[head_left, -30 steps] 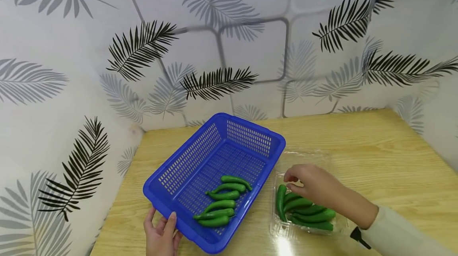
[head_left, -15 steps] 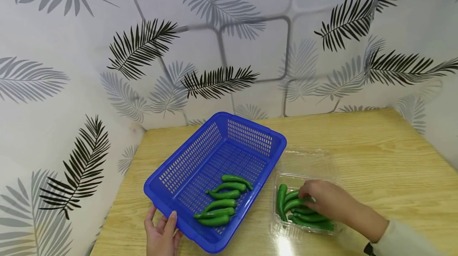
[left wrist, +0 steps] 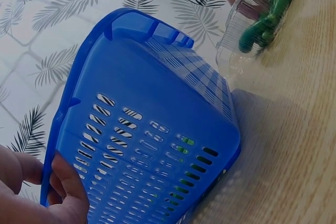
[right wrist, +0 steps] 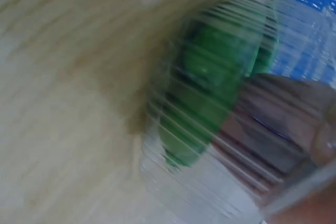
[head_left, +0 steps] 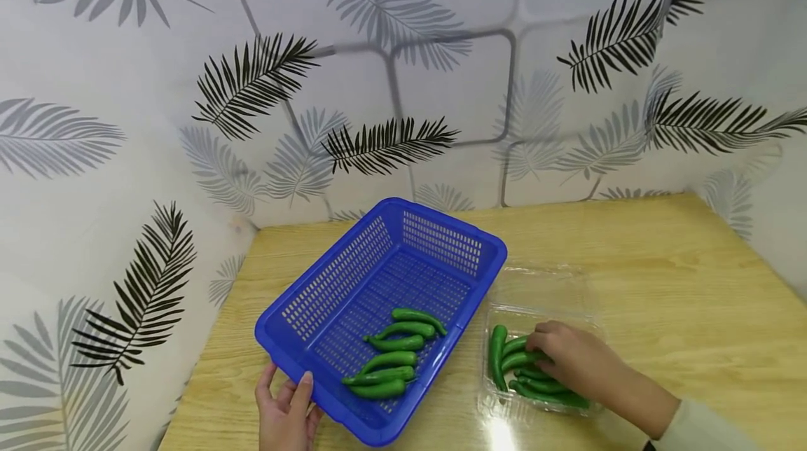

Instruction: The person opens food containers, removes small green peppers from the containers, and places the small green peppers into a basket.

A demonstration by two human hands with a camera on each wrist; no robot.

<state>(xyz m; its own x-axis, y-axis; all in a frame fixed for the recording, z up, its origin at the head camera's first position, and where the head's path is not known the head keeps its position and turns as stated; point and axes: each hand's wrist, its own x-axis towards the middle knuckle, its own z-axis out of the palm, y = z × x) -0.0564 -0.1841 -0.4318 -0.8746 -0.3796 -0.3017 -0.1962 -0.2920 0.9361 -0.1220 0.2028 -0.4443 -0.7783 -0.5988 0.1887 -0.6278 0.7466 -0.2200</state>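
My left hand (head_left: 284,412) grips the near-left rim of a blue plastic basket (head_left: 403,276), thumb on top and fingers underneath. Inside the basket, several green peppers (head_left: 386,360) lie in a row along its right side. To the right is a clear plastic box (head_left: 504,403) holding several more green peppers (head_left: 497,356). My right hand (head_left: 576,360) reaches down into this box, fingers bent at the peppers. In the right wrist view, a green pepper (right wrist: 210,72) lies beside the fingers behind the ribbed clear wall; the fingertips are hidden, so I cannot tell whether they hold one.
The box's clear lid (head_left: 539,290) lies folded back behind it. A wooden table (head_left: 668,276) carries both containers. Behind and at the left stand leaf-patterned wall coverings (head_left: 441,101).
My right hand has moved from above the box's left side down and rightward onto the peppers, then stayed nearly still. The left hand and basket look unchanged.
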